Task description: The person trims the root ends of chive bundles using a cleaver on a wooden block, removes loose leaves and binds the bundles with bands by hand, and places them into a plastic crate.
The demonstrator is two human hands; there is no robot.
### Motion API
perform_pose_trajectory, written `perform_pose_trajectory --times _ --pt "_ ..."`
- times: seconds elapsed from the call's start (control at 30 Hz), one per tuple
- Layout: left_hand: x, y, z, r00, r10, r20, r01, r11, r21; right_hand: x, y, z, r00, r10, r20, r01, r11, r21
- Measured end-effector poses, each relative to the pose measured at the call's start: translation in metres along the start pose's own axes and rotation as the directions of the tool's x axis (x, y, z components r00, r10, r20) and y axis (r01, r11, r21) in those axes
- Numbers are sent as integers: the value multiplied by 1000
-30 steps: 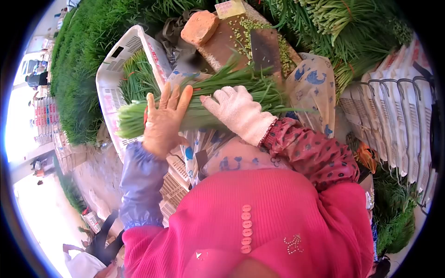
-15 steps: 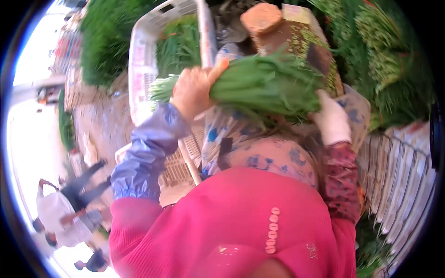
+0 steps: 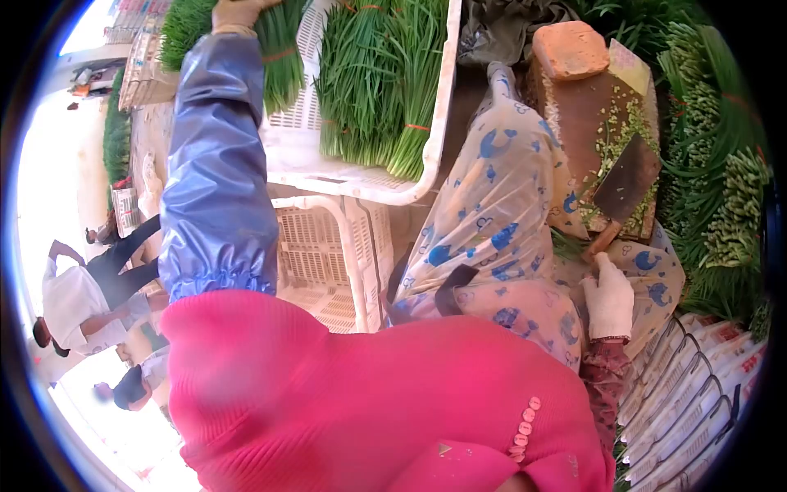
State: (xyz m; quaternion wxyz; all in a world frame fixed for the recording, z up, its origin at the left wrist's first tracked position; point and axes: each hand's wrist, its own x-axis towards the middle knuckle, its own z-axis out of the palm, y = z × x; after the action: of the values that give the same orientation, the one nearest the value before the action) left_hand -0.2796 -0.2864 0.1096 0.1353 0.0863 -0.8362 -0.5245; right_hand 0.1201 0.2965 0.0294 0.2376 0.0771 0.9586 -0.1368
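Observation:
At the upper left, my left hand holds a banded bunch of green stalks over the left side of a white crate. Other bunches lie inside the crate. On the right, my right hand, in a white glove, is closed round the wooden handle of a cleaver. The cleaver's dark blade rests on a chopping board strewn with small green cut pieces. An orange block sits at the board's far end.
Piled green bunches stand at the right. A beige crate is below the white crate. Stacked white crates fill the lower right. People are at the far left. A patterned plastic apron covers my legs.
My left hand has moved up and left with a green bunch, to the crate. My right hand has left the bunch and taken the cleaver's handle. The view has shifted.

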Motion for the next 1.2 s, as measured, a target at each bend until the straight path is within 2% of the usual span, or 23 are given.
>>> perform_pose_trajectory --times 0.03,0.07,0.1,0.13,0.2,0.33,0.4,0.47,0.5,0.57,0.6,0.7,0.73,0.77,0.8,0.83,0.87,0.9,0.93,0.97,1.07,1.13,1.2 --pt "-4 -29 4 997 -51 57 52 998 -17 4 -3 2 1000 3 20 -3 1000 -4" --pt "-18 -54 16 987 -127 -96 135 988 79 7 -4 4 998 -15 64 15 1000 -1" --pt "-50 -62 36 962 -273 -9 273 962 30 8 -5 7 993 -28 110 27 1000 7" --pt "-67 -96 47 976 -195 94 199 979 -37 11 -4 9 992 -46 117 44 999 19" --pt "-88 -166 77 858 -514 8 501 839 213 17 0 16 990 -48 135 47 999 17" --pt "-137 -261 136 768 -628 125 602 775 194 23 1 20 980 7 201 -3 1000 -20" --pt "-136 -251 155 752 -643 145 613 764 201 24 -2 20 987 -20 161 23 1000 -21" --pt "-139 -193 155 685 -678 266 502 705 501 23 -5 28 992 -58 117 55 998 29" --pt "-142 -198 149 628 -677 383 578 736 353 22 -1 27 996 -82 40 80 995 61" --pt "-145 -218 143 481 -641 598 761 644 79 28 -8 13 958 92 272 -79 995 -59" --pt "-166 -179 155 525 -602 602 763 647 -19 23 3 27 980 38 196 -34 999 -25" --pt "-131 -402 184 726 -402 558 438 896 76 26 -3 17 969 83 232 -89 996 15" --pt "-127 -438 179 787 -340 514 282 940 191 23 -2 19 973 89 212 -99 994 40" --pt "-121 -429 187 748 -477 461 283 858 429 24 1 21 980 75 186 -91 993 78" --pt "-123 -413 192 806 -320 498 52 877 479 27 -3 24 973 94 211 -109 992 61" --pt "-112 -444 204 757 -167 632 -414 626 661 27 -2 23 966 109 232 -124 991 49" --pt "-118 -430 214 821 -294 490 -305 499 811 27 -8 14 952 143 270 -165 984 61" --pt "-87 -437 227 474 -674 567 -798 -56 600 26 -10 6 934 158 320 -189 980 67" --pt "-100 -436 225 655 -640 401 -462 80 883 22 -9 4 956 138 260 -176 976 128" --pt "-109 -419 227 697 -656 289 -258 146 955 13 -8 3 972 119 204 -159 969 191" --pt "-124 -378 226 697 -716 37 190 233 954 -1 2 4 981 52 -185 17 936 352" --pt "-134 -350 220 690 -715 -114 429 277 860 -11 12 -29 968 207 -142 -101 838 537" --pt "-139 -313 213 725 -658 -206 535 348 770 -24 32 -60 782 307 -542 -32 889 457"
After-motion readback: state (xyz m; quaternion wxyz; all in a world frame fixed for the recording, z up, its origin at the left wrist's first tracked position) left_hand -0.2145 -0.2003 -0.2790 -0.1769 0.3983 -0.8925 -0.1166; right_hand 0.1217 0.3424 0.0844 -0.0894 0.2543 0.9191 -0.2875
